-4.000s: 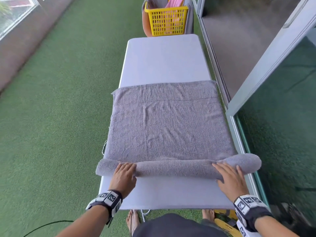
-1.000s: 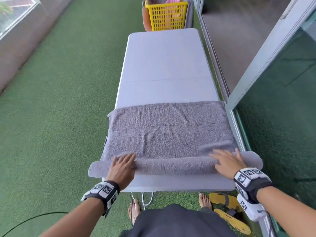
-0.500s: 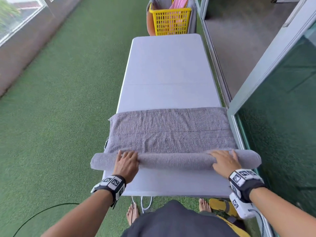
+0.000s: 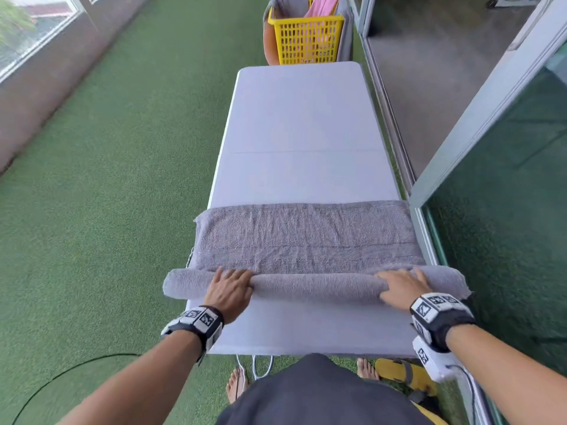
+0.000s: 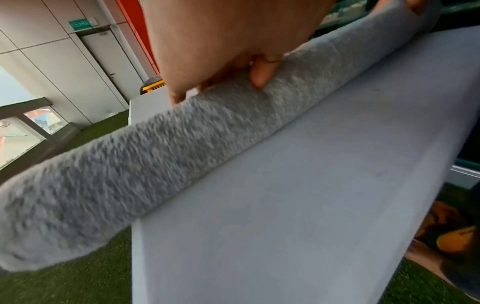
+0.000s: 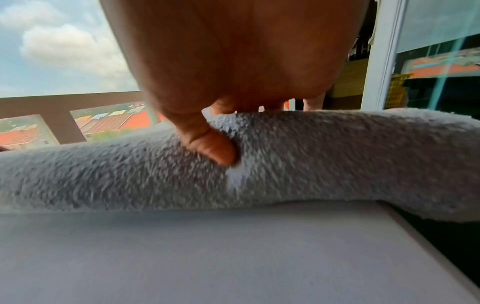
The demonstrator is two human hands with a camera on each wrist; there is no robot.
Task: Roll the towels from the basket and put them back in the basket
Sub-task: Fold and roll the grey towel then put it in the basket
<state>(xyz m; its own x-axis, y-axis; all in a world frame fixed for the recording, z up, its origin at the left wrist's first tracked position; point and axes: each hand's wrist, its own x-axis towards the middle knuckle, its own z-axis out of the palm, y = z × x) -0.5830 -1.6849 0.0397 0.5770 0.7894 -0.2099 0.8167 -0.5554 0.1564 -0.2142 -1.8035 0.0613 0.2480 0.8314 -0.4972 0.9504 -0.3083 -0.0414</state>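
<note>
A grey towel point(image 4: 306, 231) lies across the near part of the white table point(image 4: 300, 124), and its near portion is wound into a long roll point(image 4: 316, 286) whose ends overhang both table sides. My left hand point(image 4: 228, 289) rests on the roll near its left end, fingers laid over the top. My right hand point(image 4: 402, 286) presses the roll near its right end the same way. In the left wrist view the roll point(image 5: 155, 148) runs under the left hand point(image 5: 228, 41). In the right wrist view the right hand point(image 6: 233, 51) presses its thumb into the roll point(image 6: 311, 160). The yellow basket point(image 4: 306, 38) stands beyond the table's far end.
Pink and grey cloth point(image 4: 322, 6) sticks out of the basket. Green turf point(image 4: 107, 179) covers the floor on the left. A glass sliding door frame point(image 4: 478, 118) runs close along the table's right side. Yellow sandals point(image 4: 402, 372) lie by my bare feet.
Both hands have pushed the roll away from me. The roll has grown thicker and the flat stretch of towel beyond it has become shorter.
</note>
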